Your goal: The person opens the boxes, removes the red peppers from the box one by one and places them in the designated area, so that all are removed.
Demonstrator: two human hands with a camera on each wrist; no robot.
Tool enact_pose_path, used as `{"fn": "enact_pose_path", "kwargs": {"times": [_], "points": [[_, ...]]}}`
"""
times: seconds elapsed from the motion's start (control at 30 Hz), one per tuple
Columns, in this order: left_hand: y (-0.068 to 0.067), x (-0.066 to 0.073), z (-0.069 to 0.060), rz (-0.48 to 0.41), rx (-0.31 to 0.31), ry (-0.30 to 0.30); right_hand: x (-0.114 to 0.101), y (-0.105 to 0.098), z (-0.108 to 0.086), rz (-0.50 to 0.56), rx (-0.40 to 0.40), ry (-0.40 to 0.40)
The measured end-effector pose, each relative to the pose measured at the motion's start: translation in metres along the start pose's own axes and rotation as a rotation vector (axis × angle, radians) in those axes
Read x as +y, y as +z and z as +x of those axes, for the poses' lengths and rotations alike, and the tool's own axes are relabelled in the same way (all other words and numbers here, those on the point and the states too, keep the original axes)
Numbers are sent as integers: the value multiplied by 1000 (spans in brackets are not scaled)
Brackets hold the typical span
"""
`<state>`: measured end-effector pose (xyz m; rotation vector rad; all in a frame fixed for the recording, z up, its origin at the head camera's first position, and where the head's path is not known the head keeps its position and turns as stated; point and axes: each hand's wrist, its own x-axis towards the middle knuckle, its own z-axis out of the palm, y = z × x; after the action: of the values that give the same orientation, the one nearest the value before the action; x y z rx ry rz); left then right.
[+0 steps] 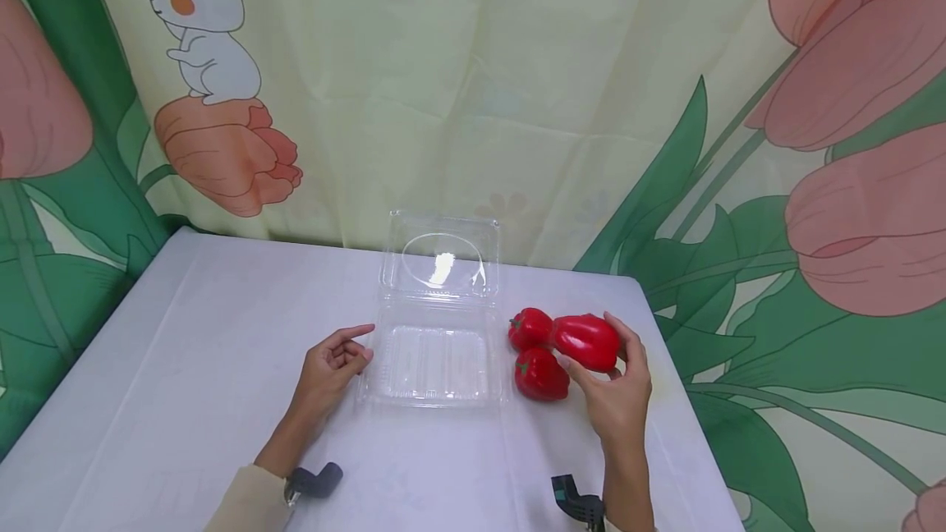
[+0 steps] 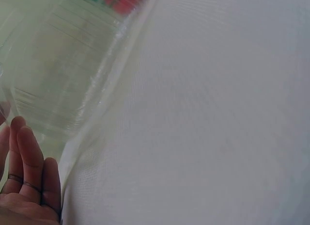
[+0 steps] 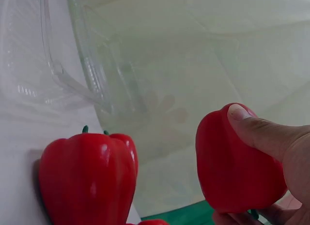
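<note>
My right hand [image 1: 619, 388] holds a glossy red bell pepper [image 1: 585, 341], thumb on one side and fingers on the other. The same held pepper [image 3: 235, 162] shows in the right wrist view, its green stem low by the fingers. Two more red peppers lie just left of it, a rear one [image 1: 530, 328] and a front one [image 1: 542, 374]. A clear plastic clamshell container [image 1: 436, 364] lies with its lid [image 1: 441, 257] raised at the back. At its left edge is my left hand [image 1: 330, 364], index finger and thumb extended to the rim; firm contact is hard to judge.
A white cloth [image 1: 192, 401] covers the table. Behind its back edge hangs a curtain [image 1: 473, 89] printed with tulips and a white animal. The table's right edge [image 1: 683, 376] runs close beside my right hand.
</note>
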<state>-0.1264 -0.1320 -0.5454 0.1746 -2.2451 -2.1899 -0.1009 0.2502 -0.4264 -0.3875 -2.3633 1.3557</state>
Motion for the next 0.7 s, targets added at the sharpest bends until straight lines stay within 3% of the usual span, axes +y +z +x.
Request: {"fn": "enact_pose_path", "kwargs": {"times": [0.7], "points": [[0, -3, 1, 18, -11, 9, 49, -32, 4, -157, 46, 87]]}}
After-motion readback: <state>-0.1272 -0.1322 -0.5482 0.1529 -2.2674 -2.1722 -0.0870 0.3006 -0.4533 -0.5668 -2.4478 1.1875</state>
